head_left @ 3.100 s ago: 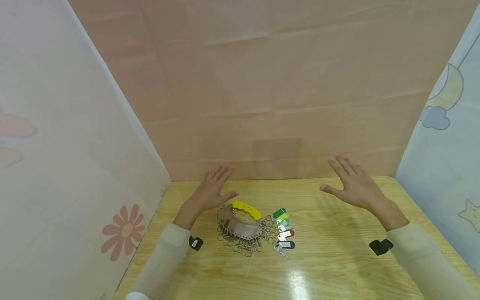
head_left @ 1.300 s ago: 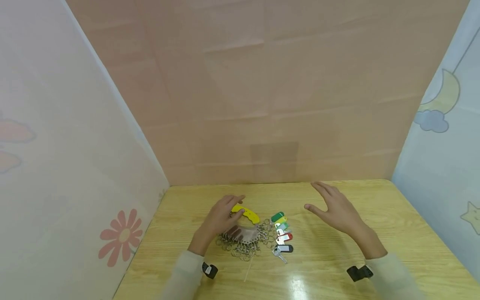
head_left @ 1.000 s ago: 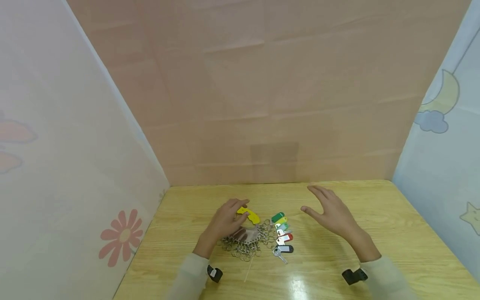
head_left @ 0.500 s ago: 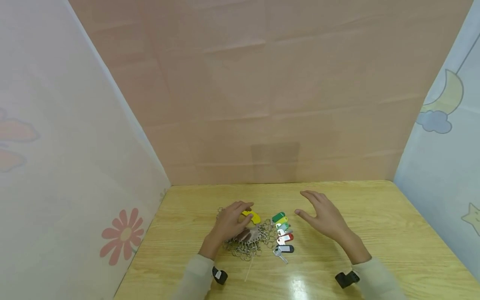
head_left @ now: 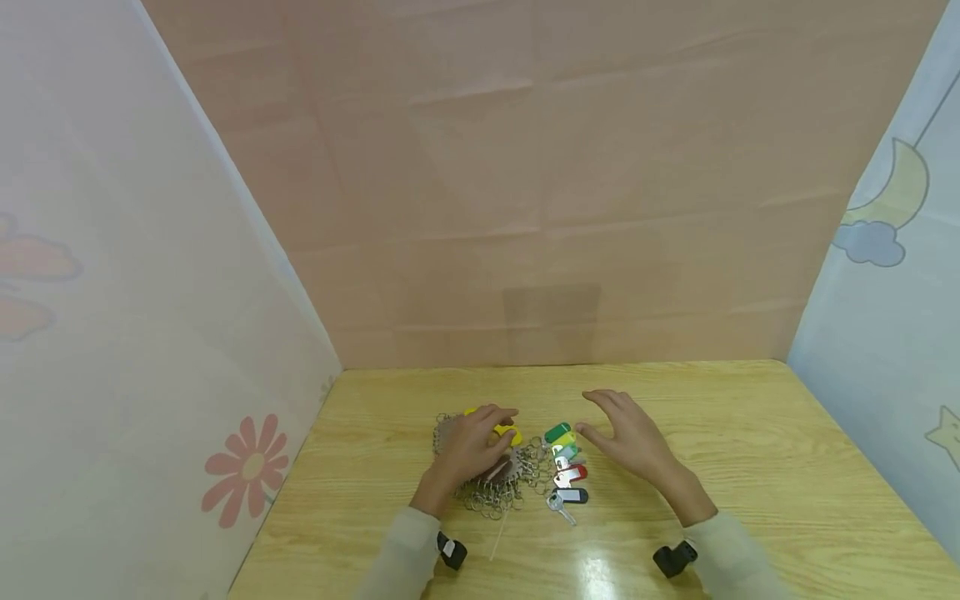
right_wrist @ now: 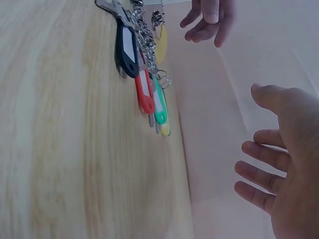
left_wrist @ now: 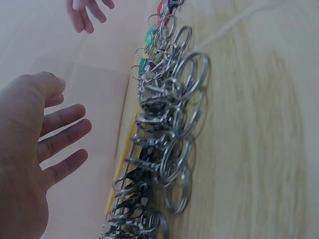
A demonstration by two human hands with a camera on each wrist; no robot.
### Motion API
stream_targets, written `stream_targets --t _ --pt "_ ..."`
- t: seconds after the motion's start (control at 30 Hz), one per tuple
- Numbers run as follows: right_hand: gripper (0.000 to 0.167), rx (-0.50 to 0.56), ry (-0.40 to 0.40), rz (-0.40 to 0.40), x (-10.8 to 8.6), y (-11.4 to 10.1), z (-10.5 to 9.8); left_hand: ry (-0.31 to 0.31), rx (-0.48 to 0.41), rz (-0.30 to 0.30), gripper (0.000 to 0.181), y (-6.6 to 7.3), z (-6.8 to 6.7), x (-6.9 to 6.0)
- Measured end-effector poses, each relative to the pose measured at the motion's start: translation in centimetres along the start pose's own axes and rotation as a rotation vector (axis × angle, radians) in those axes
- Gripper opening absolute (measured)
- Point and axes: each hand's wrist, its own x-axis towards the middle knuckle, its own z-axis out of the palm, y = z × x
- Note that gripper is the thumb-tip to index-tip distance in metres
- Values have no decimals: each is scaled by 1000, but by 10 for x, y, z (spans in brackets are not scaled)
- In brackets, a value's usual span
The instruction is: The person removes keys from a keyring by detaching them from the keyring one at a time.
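On the table lies a curved brown key holder [head_left: 498, 471] with a yellow handle [head_left: 510, 433] and several metal rings [left_wrist: 192, 77] along its edge. My left hand [head_left: 474, 446] hovers over it, fingers loosely bent, partly hiding it; the left wrist view shows this hand apart from the rings. Several tagged keys lie in a column to the right: green tag [head_left: 557, 432], yellow tag [head_left: 567, 438], red tag [right_wrist: 144, 92] and black tag [head_left: 574, 496], with a silver key [head_left: 561, 508] beside the black one. My right hand [head_left: 633, 437], fingers spread and holding nothing, hovers right of the tags.
The wooden table [head_left: 750, 467] meets a brown sheet [head_left: 555, 208] at its back edge. Printed white panels [head_left: 150, 250] stand left and right. A thin pale strip [head_left: 498, 537] lies in front of the holder. A black wrist camera [head_left: 452, 552] is worn on each wrist.
Both hands have come down and inward from the far part of the table. The left has moved rightward over the holder; the right has moved left towards the tags. Holder and keys look unmoved.
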Motion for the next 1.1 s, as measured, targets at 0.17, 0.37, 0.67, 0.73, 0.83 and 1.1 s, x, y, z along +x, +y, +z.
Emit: stream_targets --t 0.17,0.37,0.67,0.73,0.83,1.1 --pt "58 5 -5 -3 2 -3 10 -22 -47 -9 37 1 6 4" --pt "52 20 -8 -3 4 -7 20 -27 -10 -7 31 5 10 9" --pt "34 21 -6 -65 9 -13 37 -73 54 -25 20 12 21 15" --pt "30 0 -4 -87 10 -15 41 -79 59 -26 18 13 23 16" --pt "26 -29 4 -105 12 -16 47 -91 74 -28 18 15 27 18" --pt "18 -67 18 -90 12 -25 59 -111 181 -53 17 18 36 21"
